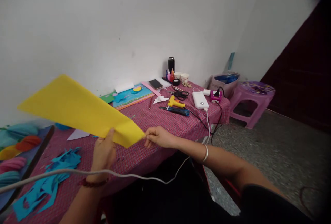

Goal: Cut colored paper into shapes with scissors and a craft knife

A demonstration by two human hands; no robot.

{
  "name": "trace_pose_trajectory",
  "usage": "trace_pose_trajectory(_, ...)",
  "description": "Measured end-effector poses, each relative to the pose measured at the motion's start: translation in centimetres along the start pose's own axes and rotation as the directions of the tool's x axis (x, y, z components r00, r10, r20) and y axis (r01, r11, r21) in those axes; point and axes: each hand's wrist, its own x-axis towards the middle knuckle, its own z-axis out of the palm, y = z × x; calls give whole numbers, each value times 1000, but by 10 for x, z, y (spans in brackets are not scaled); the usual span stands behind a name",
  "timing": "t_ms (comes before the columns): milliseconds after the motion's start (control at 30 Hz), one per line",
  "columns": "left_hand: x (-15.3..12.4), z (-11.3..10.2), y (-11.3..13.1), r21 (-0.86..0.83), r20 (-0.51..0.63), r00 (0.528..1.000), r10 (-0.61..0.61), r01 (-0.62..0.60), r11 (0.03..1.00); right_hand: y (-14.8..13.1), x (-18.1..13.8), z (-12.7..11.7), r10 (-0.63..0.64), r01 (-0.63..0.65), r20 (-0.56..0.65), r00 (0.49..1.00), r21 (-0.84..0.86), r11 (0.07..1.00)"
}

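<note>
left hand point(103, 152) pinches the yellow paper point(74, 106), right hand point(160, 137) pinches its corner — light, even tension should avoid creases.

Person at work wears, as I see it from here, a dark-red beaded bracelet point(94, 183) below the left hand point(104, 151), a smooth, narrow, silvery-white bangle point(207, 153) up the forearm from the right hand point(159, 137), and a plain black short sleeve point(261, 198).
</note>
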Motion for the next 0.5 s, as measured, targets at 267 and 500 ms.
trace_pose_trajectory(267,64,-6,9,-142,-40,998,-45,39,989,28,4,-125,21,-192,-309,951,-534,824)
trace_pose_trajectory(500,88,-16,-13,-265,17,995,-93,94,960,58,-13,-140,56,-282,-294,954,-819,500)
